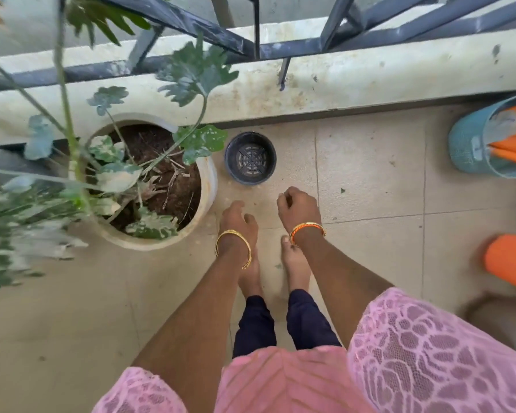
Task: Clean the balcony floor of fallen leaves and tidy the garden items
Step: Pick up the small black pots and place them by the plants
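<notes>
As I stand over the black pot (250, 158), my left hand (238, 219) and right hand (299, 206) hang loosely curled, holding nothing. It sits beside the planter (207, 186), within easy reach.

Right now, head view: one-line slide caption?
Both hands, left and right, hover empty over the tiled floor near an empty black pot.
</notes>
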{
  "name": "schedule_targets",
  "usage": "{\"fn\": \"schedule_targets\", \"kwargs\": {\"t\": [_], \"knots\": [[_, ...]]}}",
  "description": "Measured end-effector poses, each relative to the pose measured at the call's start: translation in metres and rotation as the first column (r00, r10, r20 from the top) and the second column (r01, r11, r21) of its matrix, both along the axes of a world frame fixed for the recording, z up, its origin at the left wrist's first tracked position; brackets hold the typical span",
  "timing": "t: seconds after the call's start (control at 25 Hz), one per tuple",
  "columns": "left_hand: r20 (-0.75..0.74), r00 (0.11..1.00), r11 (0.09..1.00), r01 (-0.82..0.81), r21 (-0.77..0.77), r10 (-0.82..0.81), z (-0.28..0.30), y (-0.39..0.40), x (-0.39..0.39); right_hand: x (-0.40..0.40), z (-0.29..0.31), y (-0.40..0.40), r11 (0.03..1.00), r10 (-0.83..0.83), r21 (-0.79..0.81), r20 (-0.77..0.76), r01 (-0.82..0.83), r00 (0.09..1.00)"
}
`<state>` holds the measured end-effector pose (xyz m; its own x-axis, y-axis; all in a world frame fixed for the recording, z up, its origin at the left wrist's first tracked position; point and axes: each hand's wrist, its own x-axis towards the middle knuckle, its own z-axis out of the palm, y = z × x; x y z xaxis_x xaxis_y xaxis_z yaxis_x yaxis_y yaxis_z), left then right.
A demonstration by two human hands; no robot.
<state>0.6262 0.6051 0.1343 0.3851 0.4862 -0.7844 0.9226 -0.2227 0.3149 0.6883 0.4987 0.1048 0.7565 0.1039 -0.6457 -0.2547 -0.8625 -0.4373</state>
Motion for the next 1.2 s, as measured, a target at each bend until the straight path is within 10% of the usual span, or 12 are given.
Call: {"fn": "schedule_targets", "kwargs": {"t": [0.2,0.4,0.88,1.2], "knots": [[-0.109,0.932,0.936,0.350,0.040,-0.344,0.110,-0.013,-0.043,-0.036,0.097,-0.010,0.909,0.404,-0.062,0.370,-0.412,0.836],[-0.173,0.837,0.811,0.547,0.208,-0.520,0.222,0.001,-0.094,-0.071,0.209,-0.007,0.783,0.620,-0.219,0.350,-0.583,0.702],[-0.070,0.990,0.873,-0.074,0.482,0.122,0.366,0.042,-0.289,-0.237,0.389,0.102,0.282,0.899,-0.236,0.404,-0.930,0.170],[-0.104,0.975,0.819,-0.104,0.565,0.195,0.425,0.102,-0.495,-0.455,0.436,0.175,0.197,0.906,-0.184,0.409,-0.963,0.107]]}}
